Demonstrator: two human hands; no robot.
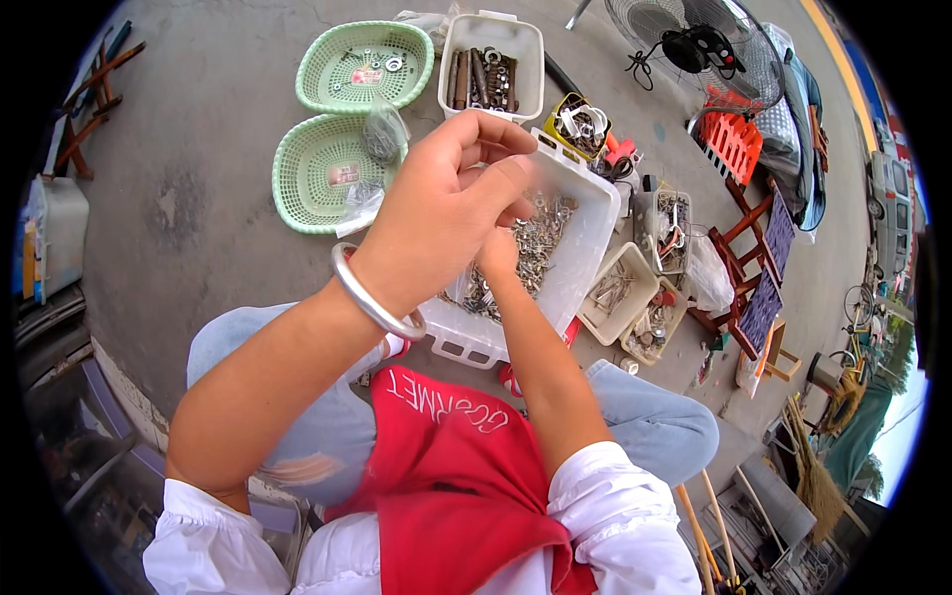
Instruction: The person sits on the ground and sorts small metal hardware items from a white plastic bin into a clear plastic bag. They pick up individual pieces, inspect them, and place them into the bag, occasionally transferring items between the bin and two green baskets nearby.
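My left hand [441,213], with a silver bangle [377,297] on its wrist, hovers over a white plastic bin [590,198]. Its fingers curl in toward the thumb; anything between them is too small or hidden to make out. Lower down, my right hand [498,253] reaches to the heap of small shiny metal parts [543,238] in that bin. My left hand covers most of the right one's fingers, so their grip does not show.
Two pale green baskets [310,67] with small rings and plastic bags lie at the far left. Behind the bin stands a white tub [535,74] of rusty bolts. To the right are smaller cream containers [632,261], a fan [694,50] and wooden folding chairs [729,263].
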